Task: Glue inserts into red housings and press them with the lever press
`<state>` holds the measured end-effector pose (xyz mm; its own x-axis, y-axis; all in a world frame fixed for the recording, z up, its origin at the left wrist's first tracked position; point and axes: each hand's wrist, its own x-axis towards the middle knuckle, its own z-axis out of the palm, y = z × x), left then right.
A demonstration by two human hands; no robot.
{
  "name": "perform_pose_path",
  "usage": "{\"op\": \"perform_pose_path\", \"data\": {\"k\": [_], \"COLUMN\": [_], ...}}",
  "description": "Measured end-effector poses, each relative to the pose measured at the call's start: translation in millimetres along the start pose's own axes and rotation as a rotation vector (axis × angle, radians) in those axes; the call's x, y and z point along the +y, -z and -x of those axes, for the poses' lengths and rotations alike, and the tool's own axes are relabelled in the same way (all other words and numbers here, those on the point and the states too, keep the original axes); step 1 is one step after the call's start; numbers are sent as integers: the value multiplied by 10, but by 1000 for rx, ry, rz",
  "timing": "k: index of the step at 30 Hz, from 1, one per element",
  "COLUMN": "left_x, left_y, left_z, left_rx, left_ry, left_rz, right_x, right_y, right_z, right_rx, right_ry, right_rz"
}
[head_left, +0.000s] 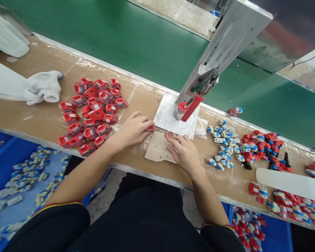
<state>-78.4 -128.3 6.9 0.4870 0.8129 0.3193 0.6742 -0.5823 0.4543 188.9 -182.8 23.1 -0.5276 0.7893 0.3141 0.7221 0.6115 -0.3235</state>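
My left hand (133, 130) is closed on a small red plastic part (150, 128), which shows at the fingertips over the left edge of a cardboard piece (157, 145). My right hand (185, 154) has its fingers bent together beside a small round dish (169, 134) with a reddish rim, on the cardboard. Whatever those fingers hold, if anything, is too small to make out. Behind the hands, a hand press with a red handle (193, 107) stands on a white plate (162, 113). A packet of cotton swabs (201, 127) lies right of the plate.
Left of my hands sits a pile of red-and-grey parts (94, 112), with a white glove (43, 87) beyond. White-blue-yellow parts (223, 147) and red assemblies (262, 145) cover the right side, near a white bottle (288, 182). A green conveyor belt (107, 38) runs behind.
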Motion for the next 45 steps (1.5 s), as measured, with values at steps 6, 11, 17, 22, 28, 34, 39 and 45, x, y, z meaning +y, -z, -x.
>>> {"op": "perform_pose_path", "data": {"k": [6,11,17,22,28,34,39,45], "left_x": [407,653,787,812,869,888,888,895], "left_y": [255,-185,-539,-546,-529,-501,-485,-470], "left_z": [504,653,600,614,601,604,607,606], "left_rx": [398,461,556,545,543,551,542,537], "left_ry": [190,296,300,253,245,205,197,214], "left_rz": [523,897,1011,955,900,827,788,771], "right_x": [162,224,126,-117,-476,-564,-559,-557], "right_y": [159,127,181,336,71,-35,-40,-20], "right_z": [73,135,134,202,153,99,127,127], "right_rx": [29,76,199,551,580,568,545,505], "right_ry": [-41,-162,-194,-233,-276,-348,-371,-350], "right_rz": [-64,-164,-319,-499,-690,-837,-792,-760]}}
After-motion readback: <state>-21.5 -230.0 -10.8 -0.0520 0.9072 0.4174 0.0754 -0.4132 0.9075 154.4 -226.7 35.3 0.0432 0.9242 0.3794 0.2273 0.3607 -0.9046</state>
